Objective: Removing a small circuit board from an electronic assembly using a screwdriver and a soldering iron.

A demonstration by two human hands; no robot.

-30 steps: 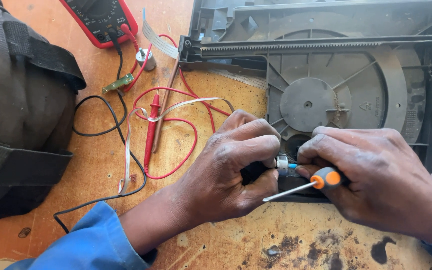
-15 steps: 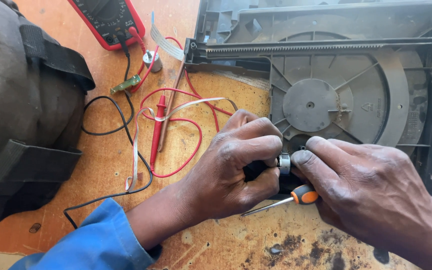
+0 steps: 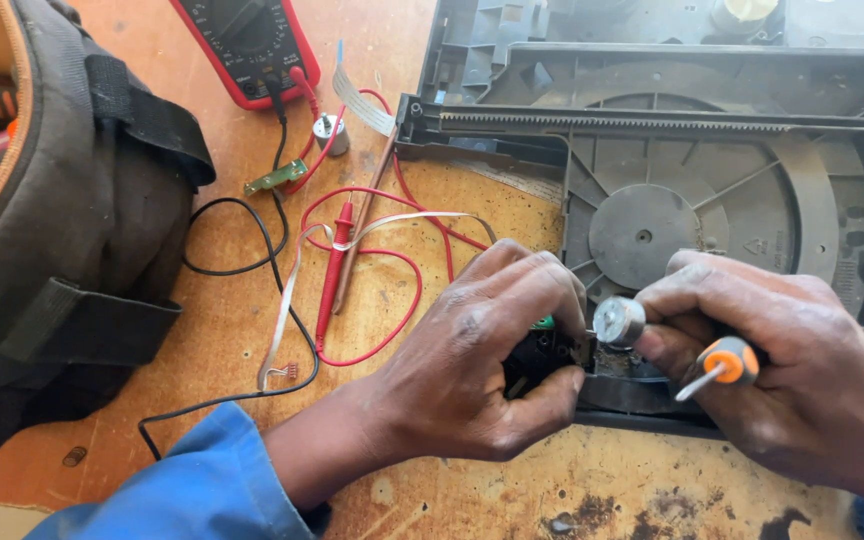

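- The small silver motor [image 3: 619,320] sits at the near edge of the black disc-drive tray [image 3: 712,200], just in front of the round hub at the tray's centre; its flat round end faces up and toward the camera, so its long axis appears to run down and away into the tray frame, though the body is hidden.
- The right hand [image 3: 782,370] lies to the right of the motor; its thumb and forefinger pinch the motor's can from the right side, touching it; the other fingers curl around a small screwdriver [image 3: 717,370], whose orange collar shows and whose thin shaft points left and down, away from the tray's hub.
- The left hand [image 3: 482,360] lies to the left of the motor, just beside it but not clearly touching it; its fingers are bent and pressed together over a small black part on the tray's near left corner, with a speck of green showing above it; what exactly they clamp I cannot tell.
- The right hand is thus the nearer one to the motor, and the motor stands between the two hands.
- Left of the tray, on the worn wooden bench [image 3: 432,500]: a red multimeter [image 3: 247,45] with red and black leads, a red probe [image 3: 337,270], a second small motor [image 3: 330,132], a flat ribbon cable [image 3: 362,100]; further left, a dark tool bag [image 3: 52,230].
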